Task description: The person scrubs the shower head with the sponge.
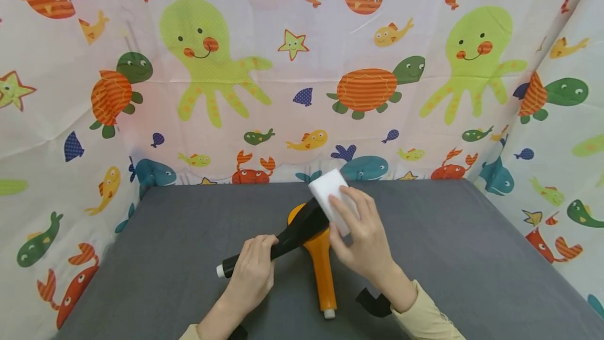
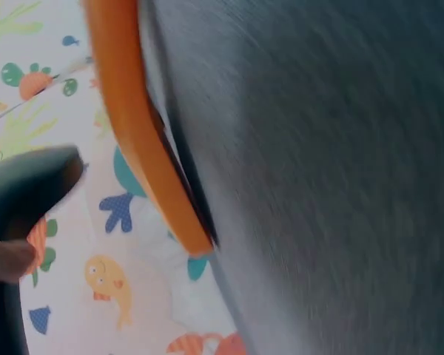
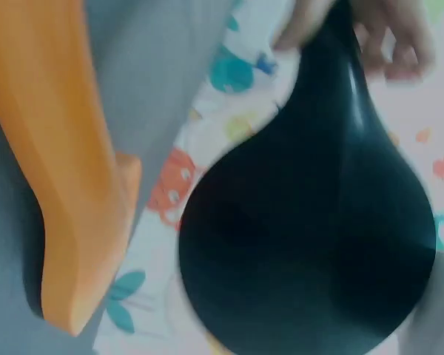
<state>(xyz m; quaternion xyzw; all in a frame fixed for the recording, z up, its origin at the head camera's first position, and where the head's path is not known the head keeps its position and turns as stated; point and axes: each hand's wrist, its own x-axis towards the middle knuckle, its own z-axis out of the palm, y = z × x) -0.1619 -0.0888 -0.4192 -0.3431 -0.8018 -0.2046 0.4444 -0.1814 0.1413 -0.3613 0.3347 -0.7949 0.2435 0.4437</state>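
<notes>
My left hand (image 1: 255, 266) grips the handle of a black paddle (image 1: 306, 222), which is tilted with its head up to the right and a white cap at the handle end. My right hand (image 1: 365, 235) holds a white sponge-like block (image 1: 330, 188) against or just in front of the paddle's head; contact is hard to tell. Below lies an orange paddle (image 1: 322, 272), its head partly hidden by the black one. In the right wrist view the round black head (image 3: 311, 244) fills the middle, with the orange paddle (image 3: 81, 222) to its left. The left wrist view is blurred.
A dark grey cloth (image 1: 189, 224) covers the table. Behind it and along both sides hangs a white curtain (image 1: 283, 83) printed with sea animals. A black strip (image 1: 373, 303) shows beside the right wrist.
</notes>
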